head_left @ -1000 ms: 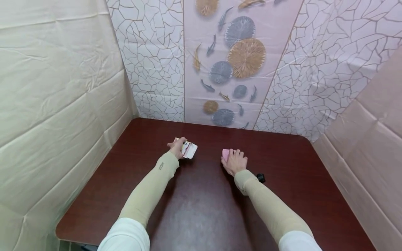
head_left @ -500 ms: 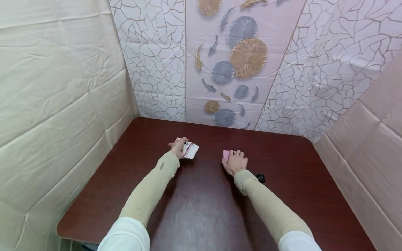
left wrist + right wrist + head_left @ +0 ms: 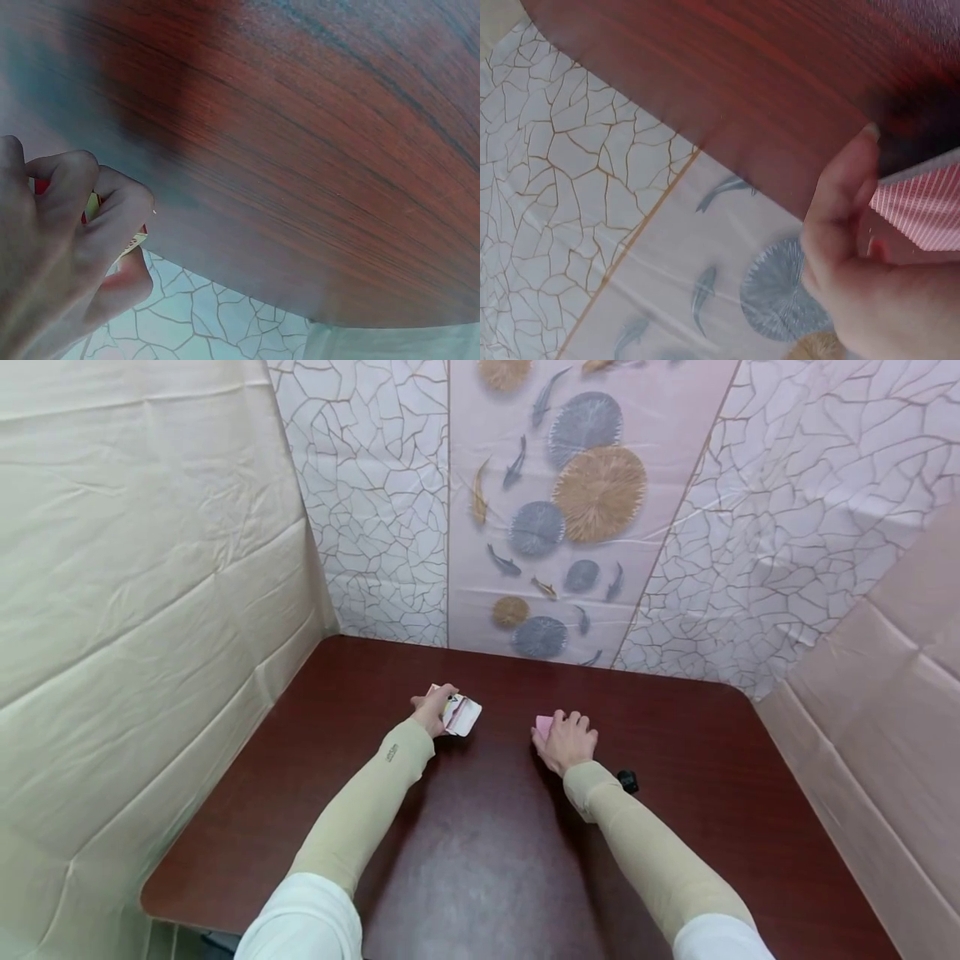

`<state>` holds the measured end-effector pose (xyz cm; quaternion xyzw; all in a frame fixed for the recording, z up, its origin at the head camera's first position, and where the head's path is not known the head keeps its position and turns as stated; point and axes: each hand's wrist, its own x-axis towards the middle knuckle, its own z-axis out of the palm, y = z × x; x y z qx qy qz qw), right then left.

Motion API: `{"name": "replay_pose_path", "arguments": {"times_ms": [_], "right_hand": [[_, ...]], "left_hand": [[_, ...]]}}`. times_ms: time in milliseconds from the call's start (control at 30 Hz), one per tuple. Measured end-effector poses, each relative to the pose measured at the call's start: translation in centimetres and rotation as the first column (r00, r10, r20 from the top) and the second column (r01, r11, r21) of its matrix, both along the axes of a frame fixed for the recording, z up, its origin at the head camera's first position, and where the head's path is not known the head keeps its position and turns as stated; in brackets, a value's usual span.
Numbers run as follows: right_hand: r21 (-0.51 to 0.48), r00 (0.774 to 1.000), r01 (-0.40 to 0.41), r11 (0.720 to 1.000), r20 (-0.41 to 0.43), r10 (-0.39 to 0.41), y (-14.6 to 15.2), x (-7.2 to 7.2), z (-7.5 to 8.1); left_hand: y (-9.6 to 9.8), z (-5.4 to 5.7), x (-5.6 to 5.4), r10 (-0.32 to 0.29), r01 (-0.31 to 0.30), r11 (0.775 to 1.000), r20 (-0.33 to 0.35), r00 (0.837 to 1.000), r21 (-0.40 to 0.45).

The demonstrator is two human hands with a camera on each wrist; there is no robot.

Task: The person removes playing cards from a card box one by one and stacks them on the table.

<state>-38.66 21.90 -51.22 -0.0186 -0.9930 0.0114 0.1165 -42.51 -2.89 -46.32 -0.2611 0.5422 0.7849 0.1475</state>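
Note:
My left hand [image 3: 432, 710] grips a small white card box [image 3: 462, 716] near the far middle of the table, its pale end flap pointing right. Red and yellow bits of this box [image 3: 135, 244] peek out between the curled fingers in the left wrist view. To the right, my right hand [image 3: 570, 743] holds a pink deck of playing cards [image 3: 543, 725] low over the table, fingers bent over it. The right wrist view gives the deck [image 3: 926, 210] fine red and white stripes. Most of it is hidden behind the palm. Box and deck are apart.
A dark red-brown table [image 3: 480, 860] with rounded corners lies under both hands. Patterned cloth [image 3: 525, 568] hangs behind it, and beige cloth walls [image 3: 150, 610] stand on both sides. A small black device [image 3: 627, 781] sits beside the right sleeve.
The head view has shifted slightly, so everything appears a little further right. Both hands keep their hold on the box and the deck, with hardly any movement.

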Motion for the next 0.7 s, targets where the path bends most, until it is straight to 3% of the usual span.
{"name": "replay_pose_path", "arguments": {"times_ms": [167,267,333,433,567,633,700], "right_hand": [[0.002,0.983,-0.13,0.992,-0.127,0.129,-0.8,-0.2,1.3],[0.014,0.948,-0.268,0.963,-0.174,0.266,-2.1,-0.1,2.2],[0.035,0.911,-0.366,0.93,-0.188,0.366,-3.1,0.0,2.8],[0.083,0.829,-0.509,0.857,-0.22,0.514,-4.5,0.4,3.3],[0.138,0.722,-0.63,0.764,-0.258,0.642,-5.9,0.7,3.7],[0.161,0.686,-0.66,0.734,-0.269,0.676,-6.4,0.8,3.7],[0.181,0.672,-0.674,0.716,-0.253,0.696,-6.7,0.8,3.7]], "left_hand": [[0.0,0.1,-0.2,-0.003,0.003,1.0,-0.014,1.0,0.003],[0.1,0.1,-0.1,-0.011,0.011,1.0,-0.012,1.0,0.004],[0.2,0.2,0.0,-0.022,0.022,1.0,-0.009,1.0,0.004],[0.4,0.3,0.2,-0.038,0.038,0.999,-0.005,0.999,0.006],[0.8,0.4,0.2,-0.046,0.046,0.999,-0.015,0.999,0.019],[1.0,0.5,0.1,-0.047,0.047,0.999,-0.018,0.999,0.023],[1.2,0.4,0.0,-0.047,0.047,0.998,-0.019,0.999,0.03]]}}
